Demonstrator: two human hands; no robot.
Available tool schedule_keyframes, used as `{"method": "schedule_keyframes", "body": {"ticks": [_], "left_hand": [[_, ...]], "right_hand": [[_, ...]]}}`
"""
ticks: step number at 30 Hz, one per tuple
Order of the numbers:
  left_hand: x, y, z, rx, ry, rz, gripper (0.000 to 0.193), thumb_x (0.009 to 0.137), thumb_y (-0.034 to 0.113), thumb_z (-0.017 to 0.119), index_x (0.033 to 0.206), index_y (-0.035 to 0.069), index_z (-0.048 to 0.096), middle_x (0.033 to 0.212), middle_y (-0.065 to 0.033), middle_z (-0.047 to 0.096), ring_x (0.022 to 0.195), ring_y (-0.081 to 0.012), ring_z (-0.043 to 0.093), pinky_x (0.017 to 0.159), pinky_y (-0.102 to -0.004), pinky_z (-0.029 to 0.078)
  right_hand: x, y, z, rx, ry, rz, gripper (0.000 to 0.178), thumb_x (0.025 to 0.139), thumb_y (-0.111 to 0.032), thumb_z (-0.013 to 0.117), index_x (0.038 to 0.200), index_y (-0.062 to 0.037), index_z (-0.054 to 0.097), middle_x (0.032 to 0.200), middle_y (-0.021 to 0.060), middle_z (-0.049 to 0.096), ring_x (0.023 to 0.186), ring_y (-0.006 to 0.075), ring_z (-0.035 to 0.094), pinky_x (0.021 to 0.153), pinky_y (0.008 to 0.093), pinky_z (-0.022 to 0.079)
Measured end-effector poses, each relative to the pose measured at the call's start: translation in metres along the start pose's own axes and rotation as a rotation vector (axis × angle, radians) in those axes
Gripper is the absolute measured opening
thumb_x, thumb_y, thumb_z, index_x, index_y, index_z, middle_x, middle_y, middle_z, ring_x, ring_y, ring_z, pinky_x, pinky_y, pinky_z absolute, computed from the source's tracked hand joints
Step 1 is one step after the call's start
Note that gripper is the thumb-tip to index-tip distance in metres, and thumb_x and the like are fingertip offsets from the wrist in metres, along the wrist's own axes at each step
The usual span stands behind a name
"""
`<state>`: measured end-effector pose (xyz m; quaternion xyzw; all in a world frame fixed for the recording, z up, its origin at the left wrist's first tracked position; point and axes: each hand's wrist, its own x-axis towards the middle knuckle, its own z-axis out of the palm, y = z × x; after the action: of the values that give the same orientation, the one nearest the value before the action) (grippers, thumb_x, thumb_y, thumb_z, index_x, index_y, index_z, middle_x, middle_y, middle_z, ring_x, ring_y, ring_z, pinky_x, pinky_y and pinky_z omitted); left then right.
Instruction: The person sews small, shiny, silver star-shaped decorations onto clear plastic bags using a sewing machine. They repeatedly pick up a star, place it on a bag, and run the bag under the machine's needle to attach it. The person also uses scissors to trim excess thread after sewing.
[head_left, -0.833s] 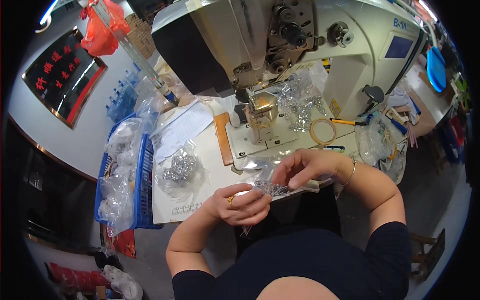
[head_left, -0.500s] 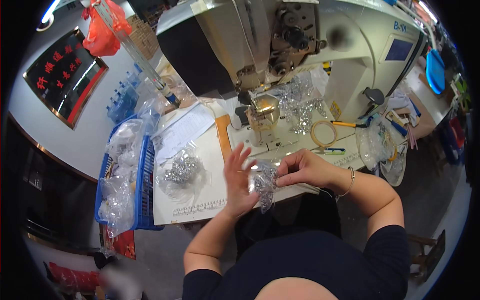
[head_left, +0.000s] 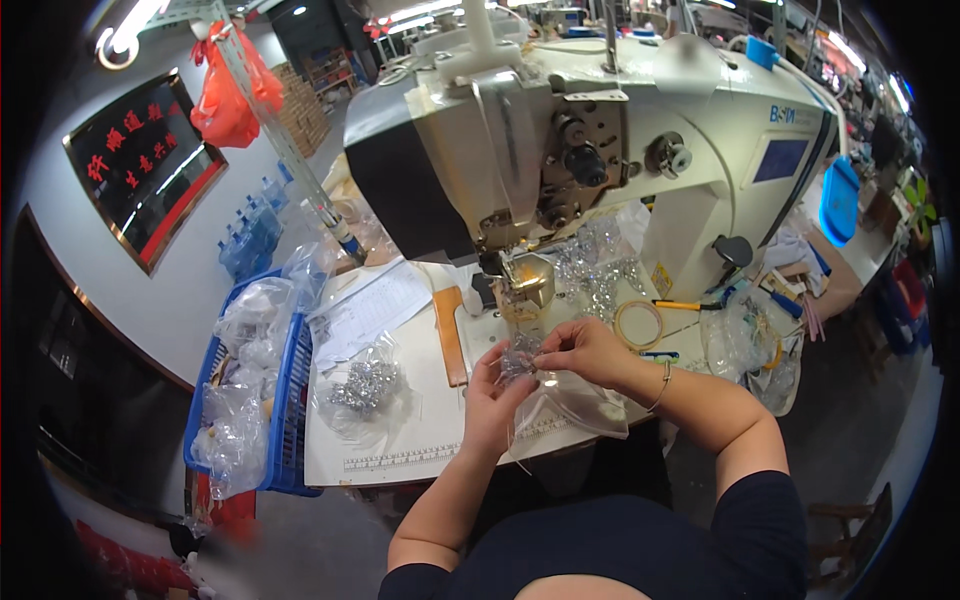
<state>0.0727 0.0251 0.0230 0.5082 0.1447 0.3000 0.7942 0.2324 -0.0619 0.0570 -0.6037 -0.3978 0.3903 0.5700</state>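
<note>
Just in front of the sewing head, a silvery, glittering piece is between my two hands. My left hand has its fingers curled round its left side. Thumb and fingertips of my right hand pinch its right edge. Clear plastic film spreads below my right hand, over the table's front edge. The white sewing machine stands right behind, its gold-coloured guard close above my fingers. The piece's exact kind is hard to make out.
Left on the table are a silvery bundle on clear plastic, papers and an orange strip. A blue basket of plastic bags stands beside it. Right are a tape roll, a yellow cutter and silvery pieces.
My left hand, spread before, has closed round the silvery piece. Both hands are nearer the sewing head. Clear film now shows below my right hand, and the view has tilted up.
</note>
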Motion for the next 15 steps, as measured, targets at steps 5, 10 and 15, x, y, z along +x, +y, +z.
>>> {"method": "schedule_keyframes", "body": {"ticks": [5,10,15], "left_hand": [[0.037,0.032,-0.004,-0.054,0.059,-0.110,0.037,0.083,0.001,0.058,0.119,0.003,0.047,0.101,-0.0083,0.060,0.088,-0.0182,0.061,0.076,-0.0356,0.053],[0.066,0.064,-0.003,-0.070,-0.039,-0.298,0.029,0.084,0.006,0.060,0.110,0.002,0.050,0.100,-0.0082,0.060,0.082,-0.0159,0.059,0.072,-0.0320,0.053],[0.086,0.091,0.006,0.000,0.014,-0.328,0.025,0.083,0.003,0.060,0.105,0.000,0.051,0.097,-0.0091,0.059,0.081,-0.0163,0.059,0.069,-0.0300,0.055]], "right_hand": [[0.016,-0.016,-0.007,0.111,-0.002,0.010,0.011,0.076,-0.007,0.073,0.082,-0.0005,0.067,0.076,0.0051,0.066,0.064,0.0076,0.057,0.058,0.0211,0.044],[0.026,-0.030,-0.012,0.399,-0.004,0.098,0.008,0.080,-0.007,0.069,0.083,-0.0010,0.064,0.076,0.0055,0.063,0.061,0.0113,0.056,0.056,0.0239,0.044],[0.041,-0.056,-0.016,0.243,0.074,0.066,0.011,0.079,-0.010,0.070,0.079,-0.0030,0.061,0.071,0.0060,0.063,0.059,0.0109,0.056,0.052,0.0246,0.044]]}}
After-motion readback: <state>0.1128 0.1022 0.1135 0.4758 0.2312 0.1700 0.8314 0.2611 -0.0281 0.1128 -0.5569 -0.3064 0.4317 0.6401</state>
